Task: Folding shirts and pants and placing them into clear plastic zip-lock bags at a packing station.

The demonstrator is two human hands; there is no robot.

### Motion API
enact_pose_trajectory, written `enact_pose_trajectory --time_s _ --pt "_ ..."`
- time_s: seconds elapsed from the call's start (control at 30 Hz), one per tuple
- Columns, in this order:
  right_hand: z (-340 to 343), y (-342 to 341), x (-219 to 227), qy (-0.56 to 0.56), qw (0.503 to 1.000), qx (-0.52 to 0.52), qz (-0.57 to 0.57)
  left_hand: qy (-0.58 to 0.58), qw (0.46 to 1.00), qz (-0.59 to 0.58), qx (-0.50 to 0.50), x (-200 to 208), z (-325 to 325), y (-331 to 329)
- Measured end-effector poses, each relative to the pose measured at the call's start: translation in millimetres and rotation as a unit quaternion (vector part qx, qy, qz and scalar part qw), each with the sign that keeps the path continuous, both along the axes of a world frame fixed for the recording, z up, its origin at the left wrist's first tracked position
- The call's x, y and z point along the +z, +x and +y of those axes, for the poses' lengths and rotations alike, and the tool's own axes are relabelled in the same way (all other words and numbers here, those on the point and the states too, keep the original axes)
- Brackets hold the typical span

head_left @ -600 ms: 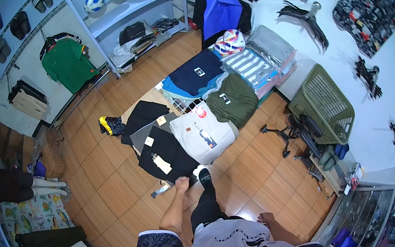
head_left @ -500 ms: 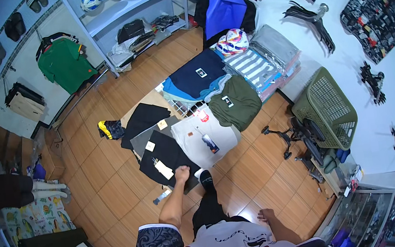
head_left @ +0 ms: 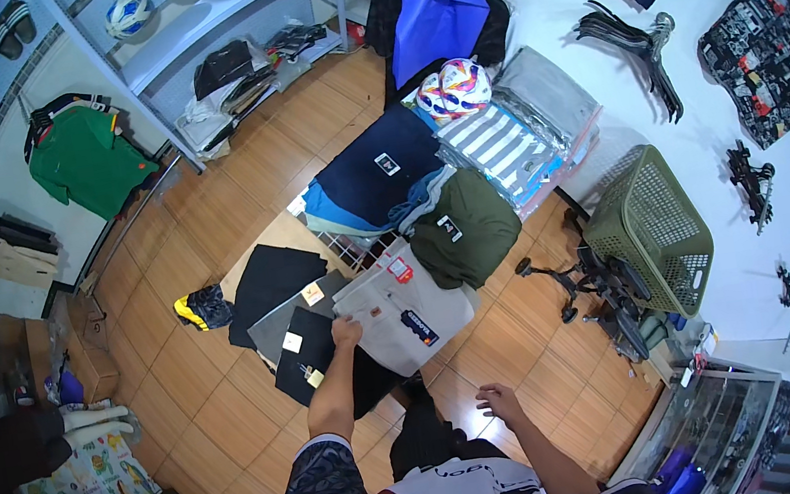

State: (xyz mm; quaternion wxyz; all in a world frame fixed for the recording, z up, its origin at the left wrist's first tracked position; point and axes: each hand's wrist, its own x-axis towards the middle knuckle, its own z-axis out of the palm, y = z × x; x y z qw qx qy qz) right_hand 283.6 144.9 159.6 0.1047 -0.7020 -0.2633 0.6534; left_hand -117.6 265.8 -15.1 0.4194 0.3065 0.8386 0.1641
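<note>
My left hand reaches forward with its fingers curled closed, at the far right edge of a folded black garment. Its fingertips are too small to show what they grip, if anything. Directly right of it lie folded light grey trousers with a brown patch, a red tag and a dark label. The black garment carries a white tag and a hanging cream tag. Over the floor, nearer my body, my right hand hangs free with its fingers apart, holding nothing.
Beyond lie another black garment, a green folded garment, a navy stack and a colourful ball. A green basket stands above a wheeled chair base on the right. A yellow-and-black item sits far left.
My left hand has moved forward along the black garment to its far right edge. My right hand has risen and moved forward over the floor. The whole view has shifted slightly.
</note>
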Motion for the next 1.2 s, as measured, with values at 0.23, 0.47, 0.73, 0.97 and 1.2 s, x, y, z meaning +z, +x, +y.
enact_pose_trajectory --time_s 0.23,0.47,0.73,0.97,1.2 --pt "-22 30 -19 -0.071 0.995 -0.034 -0.055 0.088 0.989 0.12 0.007 5 -4 10" --pt "-12 46 -34 -0.075 0.995 -0.022 -0.069 0.166 0.979 -0.02 0.113 66 -18 63" --pt "41 28 -39 -0.029 0.998 0.053 -0.029 0.265 0.958 -0.061 0.087 105 -66 134" --pt "76 40 -39 -0.017 0.99 0.142 0.003 0.347 0.92 -0.124 0.133 185 -127 207" --pt "128 101 -103 0.098 0.979 0.177 0.013 0.408 0.899 -0.09 0.134 294 -165 282"
